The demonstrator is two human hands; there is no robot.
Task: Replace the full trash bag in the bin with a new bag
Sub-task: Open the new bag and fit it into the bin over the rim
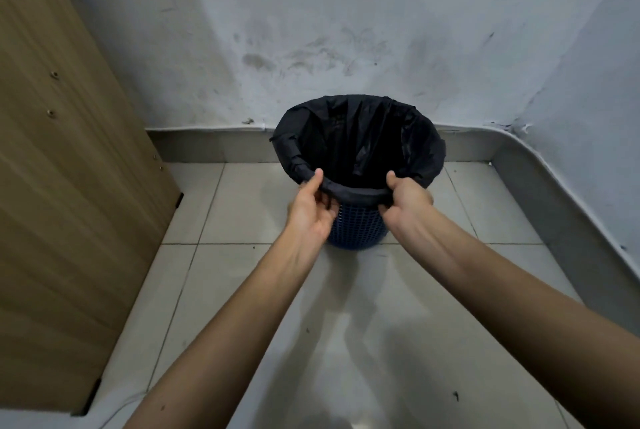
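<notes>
A blue mesh bin (356, 226) stands on the tiled floor close to the back wall. A black trash bag (360, 141) lines it, its edge folded over the rim all the way round. The inside of the bag looks dark, and I cannot tell what lies in it. My left hand (311, 208) pinches the folded bag edge at the near left of the rim. My right hand (405, 201) grips the same folded edge at the near right, thumb on top.
A wooden cabinet side (69, 168) rises along the left. A stained white wall (346, 30) stands behind the bin, with a grey skirting (540, 186) curving round the right corner. Pale floor tiles (346, 324) spread out in front of the bin.
</notes>
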